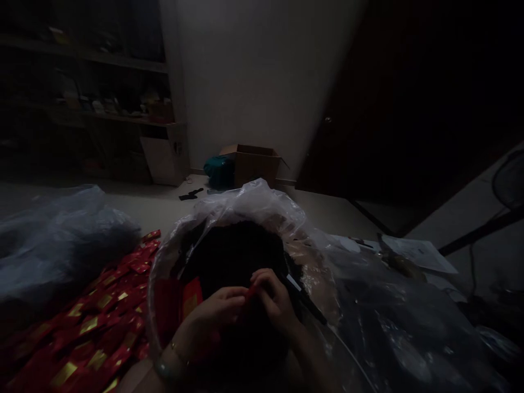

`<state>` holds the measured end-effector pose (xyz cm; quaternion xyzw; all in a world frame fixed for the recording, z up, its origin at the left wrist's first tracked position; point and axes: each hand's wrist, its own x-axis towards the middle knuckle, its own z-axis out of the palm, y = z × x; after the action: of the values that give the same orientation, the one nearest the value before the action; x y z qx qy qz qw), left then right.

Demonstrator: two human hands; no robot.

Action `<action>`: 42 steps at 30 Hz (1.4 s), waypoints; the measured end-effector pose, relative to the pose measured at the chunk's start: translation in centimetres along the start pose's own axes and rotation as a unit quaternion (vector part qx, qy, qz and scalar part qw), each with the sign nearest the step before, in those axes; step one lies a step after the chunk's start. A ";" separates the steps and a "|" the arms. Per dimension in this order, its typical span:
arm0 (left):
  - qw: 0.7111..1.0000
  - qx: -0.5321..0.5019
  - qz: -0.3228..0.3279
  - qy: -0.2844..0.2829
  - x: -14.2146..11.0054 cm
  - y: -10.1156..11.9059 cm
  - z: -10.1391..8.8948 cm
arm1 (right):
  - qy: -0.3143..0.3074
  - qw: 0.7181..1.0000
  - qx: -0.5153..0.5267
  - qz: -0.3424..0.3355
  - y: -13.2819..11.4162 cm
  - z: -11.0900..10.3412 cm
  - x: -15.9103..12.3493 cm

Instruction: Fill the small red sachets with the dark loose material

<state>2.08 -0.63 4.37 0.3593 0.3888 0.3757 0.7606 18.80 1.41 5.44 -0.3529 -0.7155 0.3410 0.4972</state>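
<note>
Floor (135,210), red-gold packets (94,333), L grip (213,316), R grip (274,300), both clamped on red strip (250,295)

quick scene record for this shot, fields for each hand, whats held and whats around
left hand: fingers reach to the small red piece, pale bangle on wrist
right hand: pinches the small red piece
beside right hand: black rod with a white band
left of hands: heap of red packets with gold patches
around hands: clear plastic bag
floor beyond: open cardboard box, teal bag
</note>
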 end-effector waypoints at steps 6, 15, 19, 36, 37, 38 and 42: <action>0.960 0.162 0.165 0.157 2.3 0.1 0.2 | -0.005 0.987 0.046 0.151 1.8 -0.3 0.0; 0.903 0.195 0.252 0.289 1.6 -2.2 0.8 | -0.008 0.981 -0.191 -0.041 3.1 1.2 -0.7; 0.906 0.161 0.251 0.302 1.2 -2.3 0.9 | 0.017 0.968 -0.228 -0.104 3.5 1.8 -0.9; 0.858 0.314 0.290 0.285 0.5 -1.3 0.1 | 0.076 0.971 -0.208 -0.088 2.7 2.2 0.0; 0.851 0.345 0.300 0.260 0.4 -0.9 -0.2 | 0.058 0.976 -0.192 -0.083 2.6 2.2 0.2; 0.847 0.375 0.299 0.229 0.2 -0.5 -0.6 | 0.040 0.981 -0.175 -0.073 2.6 2.1 0.4; 0.852 0.444 0.223 0.162 -0.7 1.6 -2.8 | 0.001 0.993 -0.117 0.022 2.6 1.1 1.1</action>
<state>-1.06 0.21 4.68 0.6698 0.5415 0.3758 0.3418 17.90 3.57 3.44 -0.4244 -0.7422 0.2658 0.4454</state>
